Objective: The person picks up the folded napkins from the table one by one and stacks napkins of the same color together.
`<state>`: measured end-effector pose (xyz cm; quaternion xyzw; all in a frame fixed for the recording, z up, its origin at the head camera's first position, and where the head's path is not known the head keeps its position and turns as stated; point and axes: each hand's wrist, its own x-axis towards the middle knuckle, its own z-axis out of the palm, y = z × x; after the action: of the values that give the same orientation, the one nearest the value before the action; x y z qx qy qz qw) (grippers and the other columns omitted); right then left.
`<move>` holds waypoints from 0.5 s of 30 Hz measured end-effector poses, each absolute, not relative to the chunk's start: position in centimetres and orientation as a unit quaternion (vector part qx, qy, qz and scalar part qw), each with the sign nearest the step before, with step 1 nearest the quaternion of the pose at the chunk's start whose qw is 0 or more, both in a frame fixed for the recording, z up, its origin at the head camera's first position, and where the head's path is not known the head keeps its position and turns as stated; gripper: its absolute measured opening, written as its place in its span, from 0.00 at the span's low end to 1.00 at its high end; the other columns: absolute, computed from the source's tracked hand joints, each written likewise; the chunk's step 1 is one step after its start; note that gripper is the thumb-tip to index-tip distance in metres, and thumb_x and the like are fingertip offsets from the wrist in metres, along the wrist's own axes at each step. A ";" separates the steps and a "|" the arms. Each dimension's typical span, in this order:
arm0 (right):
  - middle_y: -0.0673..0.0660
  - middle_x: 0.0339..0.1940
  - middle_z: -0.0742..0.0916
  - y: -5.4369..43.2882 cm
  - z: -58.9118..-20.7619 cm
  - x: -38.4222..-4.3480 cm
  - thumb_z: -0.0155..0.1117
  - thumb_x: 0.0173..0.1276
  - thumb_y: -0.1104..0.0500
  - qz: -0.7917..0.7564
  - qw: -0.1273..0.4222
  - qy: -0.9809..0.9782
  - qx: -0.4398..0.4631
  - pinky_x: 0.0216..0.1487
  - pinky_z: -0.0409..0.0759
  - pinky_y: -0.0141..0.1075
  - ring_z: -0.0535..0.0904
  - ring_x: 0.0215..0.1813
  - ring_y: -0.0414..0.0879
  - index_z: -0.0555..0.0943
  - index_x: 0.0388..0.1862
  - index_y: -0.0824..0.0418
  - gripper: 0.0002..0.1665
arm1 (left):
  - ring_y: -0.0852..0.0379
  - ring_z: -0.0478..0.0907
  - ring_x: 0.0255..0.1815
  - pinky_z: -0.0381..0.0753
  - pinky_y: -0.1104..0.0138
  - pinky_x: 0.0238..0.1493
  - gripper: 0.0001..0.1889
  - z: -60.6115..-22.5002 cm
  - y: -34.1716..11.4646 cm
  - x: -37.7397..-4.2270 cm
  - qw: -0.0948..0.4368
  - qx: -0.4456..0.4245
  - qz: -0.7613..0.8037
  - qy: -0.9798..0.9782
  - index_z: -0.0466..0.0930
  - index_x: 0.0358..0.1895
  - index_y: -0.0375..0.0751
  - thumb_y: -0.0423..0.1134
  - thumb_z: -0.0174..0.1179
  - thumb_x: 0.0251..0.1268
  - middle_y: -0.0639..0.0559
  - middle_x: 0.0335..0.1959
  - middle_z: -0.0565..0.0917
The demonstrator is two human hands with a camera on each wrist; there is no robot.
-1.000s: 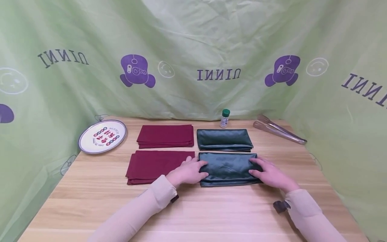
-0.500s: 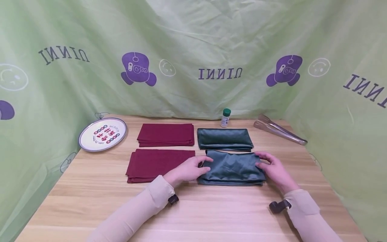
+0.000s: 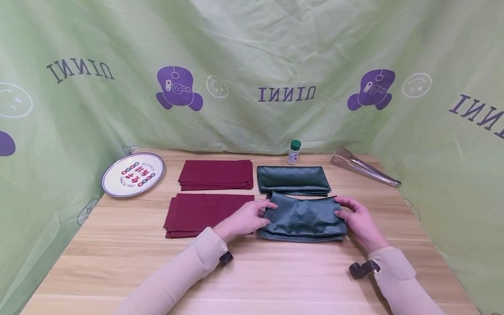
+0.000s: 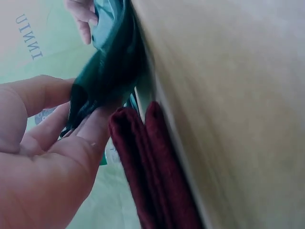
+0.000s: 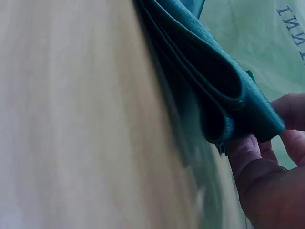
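My left hand (image 3: 247, 217) pinches the left edge of the nearer folded green satin cloth (image 3: 305, 216). At its right edge my right hand (image 3: 359, 219) grips the same cloth. The far part of the cloth is lifted and rumpled, while its near fold lies low at the table. In the left wrist view the left fingers (image 4: 50, 90) hold the cloth's edge beside a folded maroon cloth (image 4: 138, 157). The right wrist view shows the looped layers of the green cloth (image 5: 214, 81) above the right thumb (image 5: 243, 150); the fingertips behind are partly hidden.
Two folded maroon cloths lie on the left, one far (image 3: 215, 174) and one near (image 3: 204, 212). Another folded green cloth (image 3: 293, 178) is just behind the held one. Beyond stand a green-capped bottle (image 3: 293, 153), metal tongs (image 3: 364, 167) and a plate (image 3: 133, 175). Curtains (image 3: 252, 122) surround the table.
Both hands have gone from resting at the nearer green cloth's sides to gripping its edges. Its far part has come up and wrinkled, shifting slightly right.
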<state>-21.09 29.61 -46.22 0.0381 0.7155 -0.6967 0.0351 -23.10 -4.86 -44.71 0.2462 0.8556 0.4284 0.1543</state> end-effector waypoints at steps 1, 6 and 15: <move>0.50 0.51 0.74 29.5 -46.0 -21.1 0.64 0.63 0.73 -0.700 0.030 0.712 0.040 0.40 0.78 0.28 0.76 0.41 0.38 0.81 0.55 0.59 0.22 | 0.57 0.79 0.47 0.79 0.65 0.47 0.25 -44.5 -4.9 -23.2 0.159 0.243 0.433 0.853 0.77 0.63 0.49 0.30 0.63 0.62 0.49 0.66 0.73; 0.48 0.48 0.78 28.9 -44.9 -21.5 0.64 0.63 0.75 -0.721 0.006 0.692 0.030 0.36 0.77 0.27 0.77 0.37 0.37 0.82 0.51 0.59 0.20 | 0.57 0.82 0.47 0.81 0.65 0.45 0.26 -43.7 -5.3 -23.8 0.158 0.229 0.484 0.830 0.77 0.64 0.46 0.27 0.63 0.61 0.49 0.65 0.74; 0.51 0.50 0.78 27.5 -42.6 -23.3 0.63 0.64 0.74 -0.752 0.003 0.659 0.001 0.35 0.79 0.27 0.79 0.37 0.38 0.80 0.52 0.62 0.18 | 0.55 0.83 0.43 0.81 0.66 0.44 0.24 -43.6 -4.2 -24.4 0.187 0.204 0.564 0.778 0.76 0.63 0.41 0.28 0.61 0.63 0.45 0.48 0.84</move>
<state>-23.32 27.50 -42.59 0.0012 0.6588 -0.7523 0.0028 -24.37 -4.23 -43.61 0.2037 0.7780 0.5641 0.1873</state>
